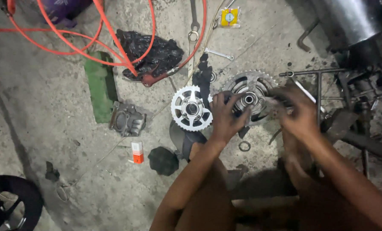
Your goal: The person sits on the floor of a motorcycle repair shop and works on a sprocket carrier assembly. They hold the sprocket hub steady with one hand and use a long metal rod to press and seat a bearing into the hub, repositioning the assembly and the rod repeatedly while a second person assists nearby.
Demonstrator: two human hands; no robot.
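Centre frame: my left hand point(226, 116) grips the dark grey toothed sprocket hub point(250, 95); right hand point(297, 112) blurred, grip unclear. Bright silver sprocket point(191, 108) lies loose on floor.

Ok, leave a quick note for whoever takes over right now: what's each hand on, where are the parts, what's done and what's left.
Left hand: gripping the near-left edge of the dark sprocket on the floor.
Right hand: at the sprocket's right edge, blurred; grip unclear.
Parts: shiny sprocket lies just left, untouched; a small ring lies in front of the dark one; a T-wrench to the right.
Done: both sprockets are off and laid flat.
Left: the dark sprocket's hub is in hand; nothing fitted that I can see.
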